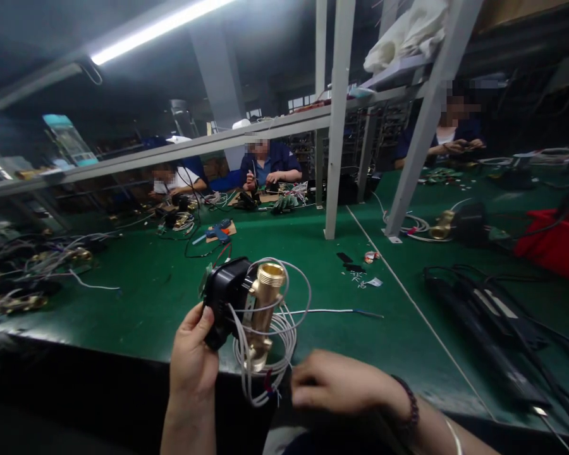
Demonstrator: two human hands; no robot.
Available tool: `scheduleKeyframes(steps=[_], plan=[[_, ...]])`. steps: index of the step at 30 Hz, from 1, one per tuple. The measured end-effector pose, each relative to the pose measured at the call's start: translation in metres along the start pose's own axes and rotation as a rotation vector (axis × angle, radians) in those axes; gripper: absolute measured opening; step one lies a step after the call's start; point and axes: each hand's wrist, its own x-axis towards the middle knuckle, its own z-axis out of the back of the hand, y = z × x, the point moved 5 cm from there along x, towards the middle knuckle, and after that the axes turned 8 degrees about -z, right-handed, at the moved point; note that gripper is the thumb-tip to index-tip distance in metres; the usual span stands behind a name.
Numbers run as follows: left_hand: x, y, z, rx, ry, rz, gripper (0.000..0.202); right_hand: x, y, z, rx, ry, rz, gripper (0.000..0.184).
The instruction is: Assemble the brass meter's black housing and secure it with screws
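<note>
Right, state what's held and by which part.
Left hand: the black housing, by its left edge, with the threaded brass pipe attached. Right hand: cannot be told.

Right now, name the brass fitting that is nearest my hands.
The threaded brass pipe beside the black housing in the left hand; other brass fittings, near the red bin and in the far-left pile, lie farther off.

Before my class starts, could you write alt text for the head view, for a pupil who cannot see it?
The person's left hand holds a black case with a brass pipe and coiled grey cable, at a green bench. The right hand is near the cable; three people are farther back.
</note>
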Motion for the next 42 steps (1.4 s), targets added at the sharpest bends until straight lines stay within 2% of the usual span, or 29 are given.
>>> scheduleKeyframes(steps=[1, 2, 3, 4, 5, 6, 7, 8, 10, 12, 15, 16, 17, 19, 20, 21, 23, 25, 27, 30, 32, 34, 36, 38, 42], plan=[[-0.001, 0.001, 0.000, 0.009, -0.001, -0.016, 0.060, -0.006, 0.001, -0.007, 0.124, 0.107, 0.018, 0.030], [-0.001, 0.001, -0.001, 0.023, 0.008, -0.037, 0.059, -0.011, -0.001, -0.007, 0.286, 0.135, 0.009, 0.036], [-0.001, 0.003, -0.002, 0.039, 0.023, -0.060, 0.058, -0.014, -0.005, 0.000, 0.459, 0.059, -0.027, 0.042], [-0.002, 0.005, -0.004, 0.056, 0.043, -0.081, 0.057, -0.015, -0.013, 0.011, 0.615, -0.114, -0.082, 0.045], [-0.002, 0.007, -0.006, 0.071, 0.061, -0.099, 0.056, -0.016, -0.022, 0.025, 0.724, -0.341, -0.139, 0.048], [-0.003, 0.010, -0.007, 0.086, 0.076, -0.113, 0.055, -0.018, -0.030, 0.037, 0.772, -0.564, -0.176, 0.049], [-0.003, 0.013, -0.007, 0.102, 0.088, -0.127, 0.054, -0.019, -0.033, 0.046, 0.792, -0.725, -0.187, 0.051], [-0.004, 0.015, -0.007, 0.120, 0.096, -0.146, 0.053, -0.016, -0.033, 0.051, 0.802, -0.803, -0.184, 0.054], [-0.006, 0.020, -0.006, 0.166, 0.119, -0.195, 0.049, -0.009, -0.029, 0.054, 0.818, -0.856, -0.186, 0.055], [-0.008, 0.023, -0.003, 0.218, 0.141, -0.251, 0.045, -0.006, -0.021, 0.050, 0.810, -0.938, -0.216, 0.043], [-0.012, 0.027, 0.002, 0.273, 0.131, -0.326, 0.041, -0.012, -0.006, 0.034, 0.742, -1.072, -0.245, 0.028], [-0.013, 0.027, 0.003, 0.281, 0.115, -0.344, 0.040, -0.012, -0.001, 0.025, 0.741, -1.042, -0.228, 0.026], [-0.014, 0.027, 0.003, 0.284, 0.098, -0.355, 0.041, -0.010, 0.002, 0.017, 0.763, -0.951, -0.190, 0.026], [-0.015, 0.025, 0.003, 0.262, 0.058, -0.347, 0.044, -0.004, 0.002, 0.001, 0.901, -0.670, -0.090, 0.035], [-0.015, 0.024, 0.002, 0.236, 0.038, -0.330, 0.045, -0.002, -0.003, -0.001, 1.007, -0.586, -0.065, 0.042], [-0.015, 0.023, 0.001, 0.203, 0.021, -0.304, 0.047, -0.001, -0.013, 0.001, 1.113, -0.579, -0.063, 0.048], [-0.015, 0.020, -0.001, 0.126, -0.005, -0.245, 0.051, 0.000, -0.038, 0.014, 1.249, -0.742, -0.102, 0.051], [-0.018, 0.017, -0.004, 0.075, -0.010, -0.180, 0.054, 0.004, -0.055, 0.029, 1.255, -0.881, -0.126, 0.045], [-0.023, 0.015, -0.008, 0.055, 0.013, -0.115, 0.057, 0.013, -0.053, 0.036, 1.209, -0.836, -0.091, 0.042], [-0.032, 0.016, -0.013, 0.049, 0.072, -0.032, 0.058, 0.019, -0.035, 0.029, 1.181, -0.695, -0.034, 0.048], [-0.037, 0.020, -0.016, 0.055, 0.105, -0.019, 0.058, 0.019, -0.022, 0.019, 1.204, -0.584, 0.025, 0.057], [-0.040, 0.025, -0.019, 0.083, 0.143, -0.051, 0.057, 0.016, -0.014, 0.013, 1.211, -0.539, 0.088, 0.057], [-0.043, 0.030, -0.020, 0.157, 0.207, -0.111, 0.056, 0.013, -0.011, 0.011, 1.156, -0.561, 0.124, 0.051], [-0.047, 0.030, -0.020, 0.295, 0.320, -0.191, 0.051, 0.010, -0.012, 0.012, 1.095, -0.618, 0.088, 0.046], [-0.064, 0.008, -0.012, 0.671, 0.758, -0.291, 0.039, -0.006, -0.017, 0.012, 1.156, -0.682, -0.075, 0.046]])
